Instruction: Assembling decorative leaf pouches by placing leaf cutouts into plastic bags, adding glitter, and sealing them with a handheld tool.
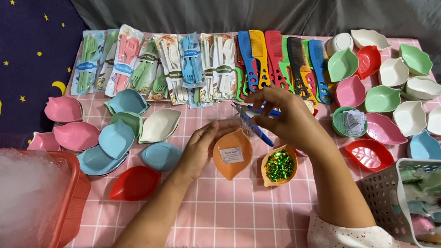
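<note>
**Desk:** What are the hands doing at centre frame?

**Photographer:** The left hand [200,149], fingers loosely spread, rests its fingertips against the left edge of an orange leaf-shaped plastic dish [232,154] with a small white label inside, lying on the pink checked worktop [230,213]. The right hand [285,116], just above, is pinched shut on a blue pen [255,128] whose tip slants down towards the dish.

**Desk:** How would that dish handle?

**Photographer:** Light, stiff and smooth, by the look of it; likely to slide, best steadied by the rim.

**Desk:** And around it?

**Photographer:** Just right, a tan leaf-shaped dish of green glitter [279,165]. Upper centre, coloured plastic combs [282,63] and wrapped cutlery sets [153,67]. More pastel leaf dishes [394,92] at upper right; a white basket [389,202] at right; a red basket of clear bags [69,200] lower left.
</note>
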